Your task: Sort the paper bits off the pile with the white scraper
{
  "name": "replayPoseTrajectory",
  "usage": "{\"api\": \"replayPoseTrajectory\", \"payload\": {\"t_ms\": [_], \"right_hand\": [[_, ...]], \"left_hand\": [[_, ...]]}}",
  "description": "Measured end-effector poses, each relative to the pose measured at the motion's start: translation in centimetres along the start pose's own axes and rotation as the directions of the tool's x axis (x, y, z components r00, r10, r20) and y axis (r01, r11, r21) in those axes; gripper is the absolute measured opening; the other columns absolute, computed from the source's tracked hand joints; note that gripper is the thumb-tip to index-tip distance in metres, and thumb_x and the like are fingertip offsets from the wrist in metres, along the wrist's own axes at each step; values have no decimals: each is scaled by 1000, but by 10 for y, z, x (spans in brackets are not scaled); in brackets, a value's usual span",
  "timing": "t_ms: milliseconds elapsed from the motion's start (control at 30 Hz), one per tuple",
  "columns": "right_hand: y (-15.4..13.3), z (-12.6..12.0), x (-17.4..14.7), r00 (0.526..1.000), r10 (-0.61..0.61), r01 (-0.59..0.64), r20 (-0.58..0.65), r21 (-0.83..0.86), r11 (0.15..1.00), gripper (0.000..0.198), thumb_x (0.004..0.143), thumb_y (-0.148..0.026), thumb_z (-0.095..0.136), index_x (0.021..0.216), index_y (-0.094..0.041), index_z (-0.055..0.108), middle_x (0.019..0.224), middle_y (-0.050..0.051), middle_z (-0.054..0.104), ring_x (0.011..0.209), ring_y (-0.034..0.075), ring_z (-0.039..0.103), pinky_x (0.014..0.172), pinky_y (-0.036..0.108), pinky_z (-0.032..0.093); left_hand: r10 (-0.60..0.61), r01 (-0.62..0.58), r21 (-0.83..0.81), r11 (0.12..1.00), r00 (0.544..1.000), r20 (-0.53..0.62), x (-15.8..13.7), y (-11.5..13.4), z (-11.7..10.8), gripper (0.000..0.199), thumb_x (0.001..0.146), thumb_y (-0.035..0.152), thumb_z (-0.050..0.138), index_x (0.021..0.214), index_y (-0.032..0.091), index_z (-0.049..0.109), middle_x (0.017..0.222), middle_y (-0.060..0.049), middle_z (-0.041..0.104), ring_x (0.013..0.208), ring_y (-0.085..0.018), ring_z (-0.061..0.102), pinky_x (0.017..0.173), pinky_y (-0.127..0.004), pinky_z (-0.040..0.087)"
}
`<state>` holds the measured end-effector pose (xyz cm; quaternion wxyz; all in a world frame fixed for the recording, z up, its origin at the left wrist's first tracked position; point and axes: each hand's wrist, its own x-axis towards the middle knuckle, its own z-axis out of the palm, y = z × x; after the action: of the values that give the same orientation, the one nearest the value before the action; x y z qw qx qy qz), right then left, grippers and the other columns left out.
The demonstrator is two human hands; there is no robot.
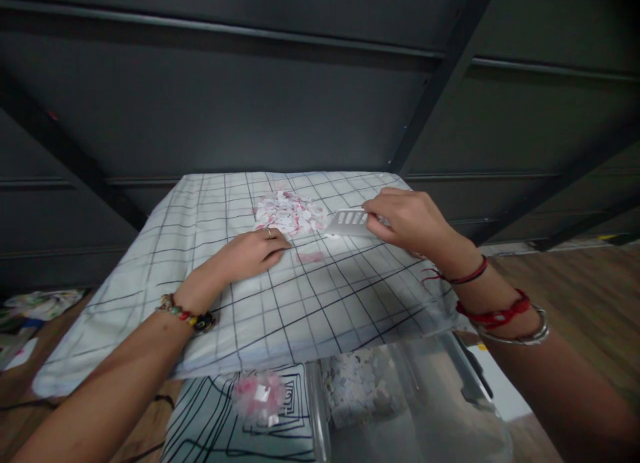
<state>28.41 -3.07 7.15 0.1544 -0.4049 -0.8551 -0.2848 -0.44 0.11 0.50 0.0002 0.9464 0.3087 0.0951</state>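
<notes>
A heap of white and pink paper scraps (287, 213) lies on a white cloth with a black grid (320, 303). My right hand (407, 219) is closed around a pale slotted spatula (347, 221), its flat edge down on the cloth just right of the heap. At the near left side of the scraps rests my left hand (255, 253). Its fingers lie loosely bent on the cloth, thumb slightly apart, with nothing visible in them. A faint pink patch (310, 257) shows on the cloth between the hands.
Below the near table edge stands a clear plastic bin (425, 396) holding paper pieces. Beside it, a pink-and-white bundle (260, 396) sits on a line-patterned fabric (200, 423). A dark panelled wall (250, 103) rises behind the table. Wooden floor (585, 283) shows at right.
</notes>
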Motion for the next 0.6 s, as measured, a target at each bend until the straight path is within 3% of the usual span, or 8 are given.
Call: {"api": "replayPoseTrajectory", "payload": {"t_ms": [300, 600], "right_hand": [[13, -9, -15, 996, 43, -44, -81, 1, 999, 21, 82, -20, 43, 71, -19, 61, 65, 3, 60, 67, 16, 55, 59, 27, 39], [2, -9, -10, 995, -53, 63, -89, 116, 991, 27, 85, -18, 39, 75, -17, 64, 64, 4, 60, 67, 17, 51, 60, 27, 39]], "left_hand": [[8, -8, -6, 1000, 1000, -10, 1, 0, 1, 29, 90, 20, 38, 106, 16, 61, 106, -7, 62, 98, -19, 58, 88, -32, 46], [33, -34, -8, 999, 999, -33, 0, -1, 3, 30, 90, 21, 37, 106, 15, 62, 107, -7, 62, 99, -18, 57, 89, -32, 46]]}}
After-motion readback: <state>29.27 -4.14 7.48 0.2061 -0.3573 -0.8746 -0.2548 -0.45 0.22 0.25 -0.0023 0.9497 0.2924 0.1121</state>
